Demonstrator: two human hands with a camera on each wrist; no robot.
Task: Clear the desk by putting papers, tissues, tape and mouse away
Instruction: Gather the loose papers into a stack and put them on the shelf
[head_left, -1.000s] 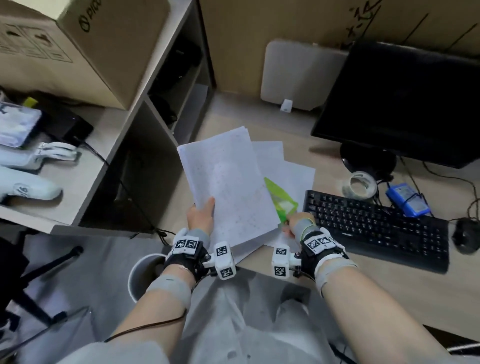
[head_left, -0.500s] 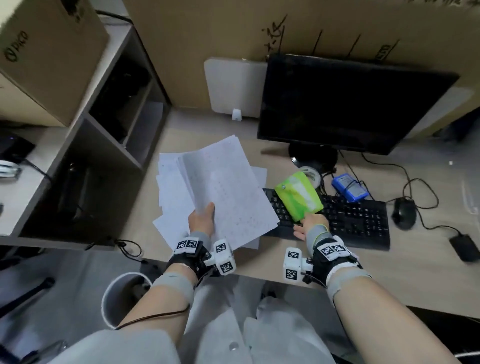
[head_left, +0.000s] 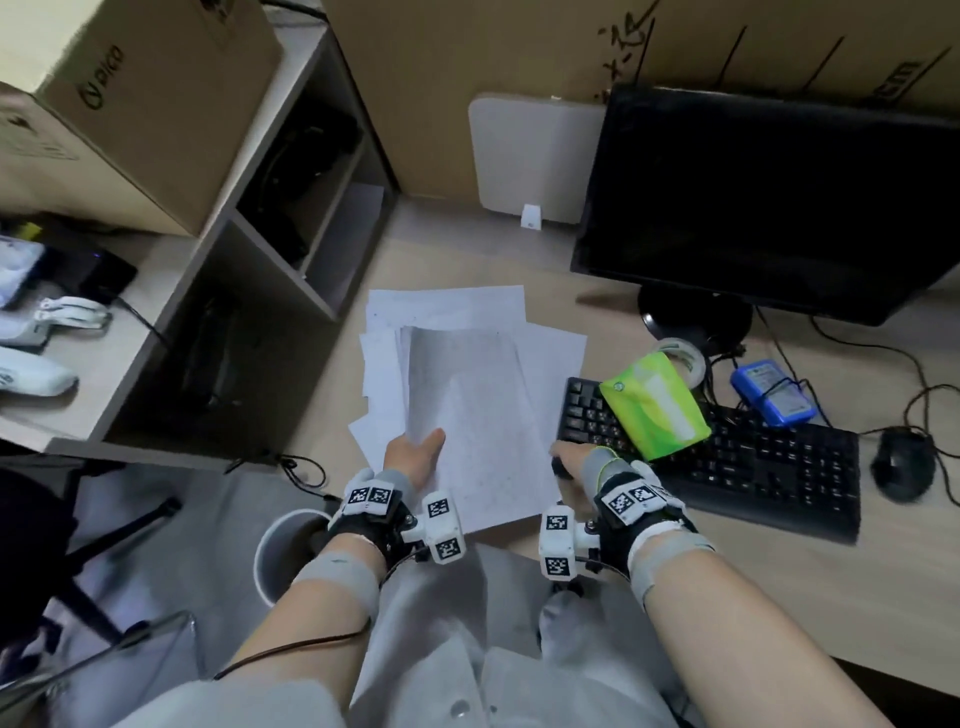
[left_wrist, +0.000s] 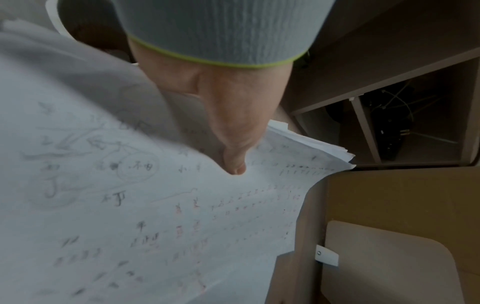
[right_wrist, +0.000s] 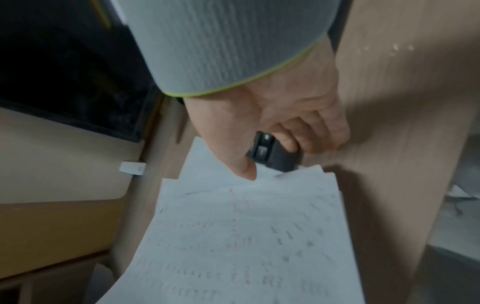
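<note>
My left hand (head_left: 413, 457) grips a stack of written papers (head_left: 478, 405) at its near edge, thumb (left_wrist: 233, 160) on top of the papers (left_wrist: 155, 205), over loose sheets (head_left: 447, 312) on the desk. My right hand (head_left: 569, 460) curls its fingers (right_wrist: 293, 142) round the near left corner of the black keyboard (right_wrist: 270, 154). A green tissue pack (head_left: 654, 405) lies on the keyboard (head_left: 753, 467), free of the hand. The tape roll (head_left: 685, 358) sits behind the pack by the monitor stand. The black mouse (head_left: 904, 462) rests at the far right.
A black monitor (head_left: 769, 202) stands at the back, with a blue battery pack (head_left: 774, 389) and cables beside it. A shelf unit (head_left: 291, 249) with a cardboard box (head_left: 140, 104) is on the left. A white bin (head_left: 280, 545) stands below the desk edge.
The right hand has let the tissue pack down onto the keyboard and now grips the keyboard's corner. The left hand has lowered the paper stack flatter over the loose sheets.
</note>
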